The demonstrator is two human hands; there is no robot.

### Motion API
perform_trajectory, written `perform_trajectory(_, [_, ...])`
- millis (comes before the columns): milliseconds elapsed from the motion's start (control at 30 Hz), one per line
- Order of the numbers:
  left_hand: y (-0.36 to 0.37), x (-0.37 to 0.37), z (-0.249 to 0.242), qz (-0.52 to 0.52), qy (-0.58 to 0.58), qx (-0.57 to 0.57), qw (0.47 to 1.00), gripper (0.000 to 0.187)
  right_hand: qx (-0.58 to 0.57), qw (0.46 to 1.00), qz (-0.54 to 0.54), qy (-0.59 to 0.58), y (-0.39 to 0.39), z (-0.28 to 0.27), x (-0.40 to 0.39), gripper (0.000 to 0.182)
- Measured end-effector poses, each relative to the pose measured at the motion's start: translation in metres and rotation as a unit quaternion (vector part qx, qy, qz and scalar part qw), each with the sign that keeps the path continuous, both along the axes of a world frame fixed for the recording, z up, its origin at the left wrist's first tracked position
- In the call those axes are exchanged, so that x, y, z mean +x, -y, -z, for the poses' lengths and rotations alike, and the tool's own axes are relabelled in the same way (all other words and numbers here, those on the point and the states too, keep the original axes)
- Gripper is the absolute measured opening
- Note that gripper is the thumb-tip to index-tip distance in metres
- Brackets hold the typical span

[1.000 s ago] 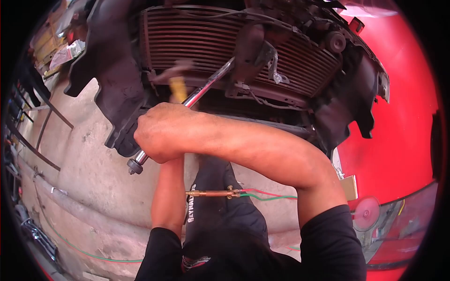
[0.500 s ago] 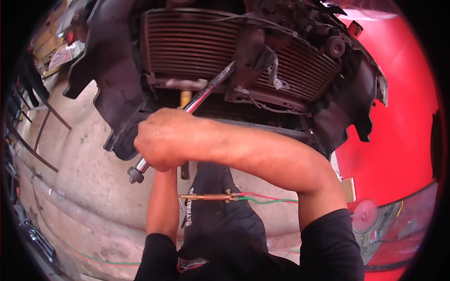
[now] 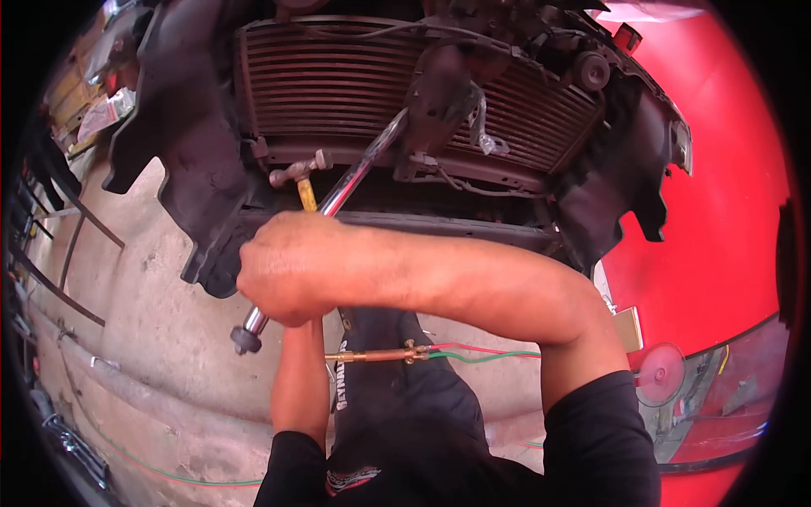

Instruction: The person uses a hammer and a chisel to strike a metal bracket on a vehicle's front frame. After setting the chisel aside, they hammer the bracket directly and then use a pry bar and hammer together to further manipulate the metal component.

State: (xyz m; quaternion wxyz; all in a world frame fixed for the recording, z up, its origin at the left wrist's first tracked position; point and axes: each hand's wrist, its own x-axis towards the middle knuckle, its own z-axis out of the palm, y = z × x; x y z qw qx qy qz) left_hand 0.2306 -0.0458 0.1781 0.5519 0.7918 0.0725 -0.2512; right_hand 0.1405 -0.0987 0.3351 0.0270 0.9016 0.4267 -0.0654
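My right arm reaches across to the left, and my right hand (image 3: 283, 269) is closed around a long chrome bar (image 3: 363, 165). A dark knobbed end (image 3: 245, 340) sticks out below the fist. The bar's upper end meets a dark metal bracket (image 3: 438, 101) in front of a car's radiator (image 3: 329, 84). Just left of the bar, a hammer (image 3: 302, 171) with a yellow handle rises from behind my right fist. My left forearm (image 3: 302, 380) goes up behind that fist toward the handle; my left hand is hidden there, apparently gripping the hammer.
A brass torch (image 3: 372, 356) with red and green hoses (image 3: 481, 357) lies across the view by my dark trousers. Dark plastic liners (image 3: 198, 160) hang at the car's front. A red panel (image 3: 667, 279) stands right. Metal stand legs (image 3: 63, 287) are left.
The hammer's head was blurred by motion and is now sharp, a little lower and left, with its handle tilted. My right hand still grips the bar. The whole view has shifted slightly.
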Motion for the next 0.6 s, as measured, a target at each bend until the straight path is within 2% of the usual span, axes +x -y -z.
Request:
perform_trajectory(67, [0.008, -0.013, 0.045, -0.018, 0.039, -0.201, 0.979, 0.048, 0.016, 1.000, -0.009, 0.021, -0.003, 0.014, -0.007, 0.017])
perform_trajectory(133, [0.011, -0.022, 0.068, -0.036, 0.074, -0.390, 0.917, 0.054, 0.044, 0.998, -0.046, 0.022, -0.003, 0.012, -0.017, 0.016])
perform_trajectory(167, [0.011, -0.026, 0.058, -0.033, 0.075, -0.388, 0.918, 0.054, 0.046, 0.998, -0.044, 0.024, -0.004, 0.015, -0.023, 0.016])
perform_trajectory(200, [0.010, -0.036, 0.037, 0.035, 0.043, -0.541, 0.839, 0.056, 0.066, 0.996, -0.058, 0.027, -0.008, 0.021, -0.032, 0.016])
perform_trajectory(233, [0.011, -0.047, 0.013, 0.103, 0.006, -0.674, 0.732, 0.061, 0.086, 0.993, -0.072, 0.031, -0.009, 0.026, -0.042, 0.017])
perform_trajectory(267, [0.019, -0.062, -0.010, 0.039, 0.081, -0.658, 0.747, 0.065, 0.089, 0.993, -0.067, 0.034, -0.009, 0.032, -0.051, 0.017])
perform_trajectory(333, [0.018, -0.069, -0.019, 0.045, 0.150, -0.609, 0.777, 0.066, 0.136, 0.978, -0.158, 0.020, -0.007, 0.040, -0.070, 0.016])
perform_trajectory(367, [0.018, -0.079, -0.030, 0.030, 0.184, -0.572, 0.799, 0.064, 0.140, 0.978, -0.155, 0.025, -0.004, 0.039, -0.080, 0.016])
perform_trajectory(467, [0.021, -0.098, -0.034, 0.004, 0.195, -0.567, 0.800, 0.064, 0.134, 0.976, -0.173, 0.002, 0.017, 0.041, -0.113, 0.016])
perform_trajectory(600, [0.026, -0.123, -0.026, -0.036, 0.203, -0.538, 0.817, 0.062, 0.252, 0.956, -0.132, 0.071, 0.065, 0.083, -0.155, 0.023])
